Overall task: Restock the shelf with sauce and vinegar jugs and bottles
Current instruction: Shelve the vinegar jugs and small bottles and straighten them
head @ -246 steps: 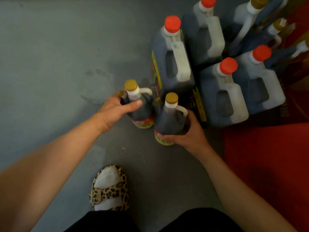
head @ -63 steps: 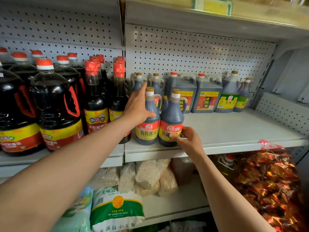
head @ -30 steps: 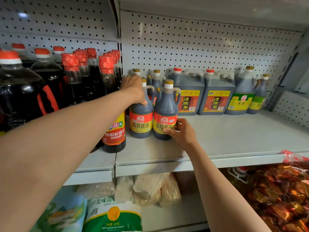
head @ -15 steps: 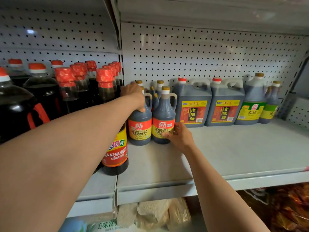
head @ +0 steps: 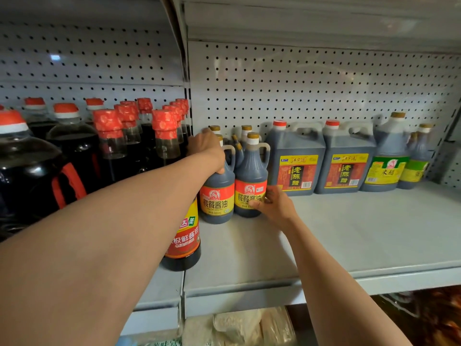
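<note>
Two dark soy sauce bottles with gold caps and red-yellow labels stand side by side on the grey shelf (head: 349, 236). My left hand (head: 207, 148) grips the shoulder and neck of the left bottle (head: 216, 193). My right hand (head: 275, 204) holds the lower label area of the right bottle (head: 250, 186), fingers curled round its side. Both bottles stand upright on the shelf, in front of two more like them at the back.
Two square vinegar jugs (head: 296, 161) with red caps stand right of the bottles, then two green-labelled bottles (head: 389, 158). Red-capped sauce bottles (head: 164, 136) and big dark jugs (head: 30, 176) crowd the left bay. Pegboard (head: 311, 83) backs the shelf. Bags lie on the lower shelf.
Both bottles have slid further back on the shelf with my hands still on them. The camera has come closer and tilted up.
</note>
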The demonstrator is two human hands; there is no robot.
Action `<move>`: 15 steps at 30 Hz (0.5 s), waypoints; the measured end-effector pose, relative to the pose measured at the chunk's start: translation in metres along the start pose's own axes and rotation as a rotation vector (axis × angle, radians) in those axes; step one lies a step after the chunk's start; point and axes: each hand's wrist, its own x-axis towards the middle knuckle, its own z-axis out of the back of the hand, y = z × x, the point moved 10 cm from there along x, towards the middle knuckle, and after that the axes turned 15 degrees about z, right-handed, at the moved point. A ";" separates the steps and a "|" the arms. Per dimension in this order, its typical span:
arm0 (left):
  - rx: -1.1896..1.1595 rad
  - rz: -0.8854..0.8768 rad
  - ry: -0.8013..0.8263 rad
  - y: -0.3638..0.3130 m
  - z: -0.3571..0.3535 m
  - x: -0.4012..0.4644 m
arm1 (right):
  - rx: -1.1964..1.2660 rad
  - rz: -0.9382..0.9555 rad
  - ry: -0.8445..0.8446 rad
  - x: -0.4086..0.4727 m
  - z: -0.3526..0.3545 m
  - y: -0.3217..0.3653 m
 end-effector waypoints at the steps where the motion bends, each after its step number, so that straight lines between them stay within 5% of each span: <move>1: -0.005 -0.003 0.000 0.000 0.000 -0.001 | -0.007 -0.005 0.003 0.000 0.000 0.001; 15: -0.131 0.010 -0.024 -0.001 -0.006 0.016 | 0.004 -0.004 -0.011 -0.003 0.002 0.002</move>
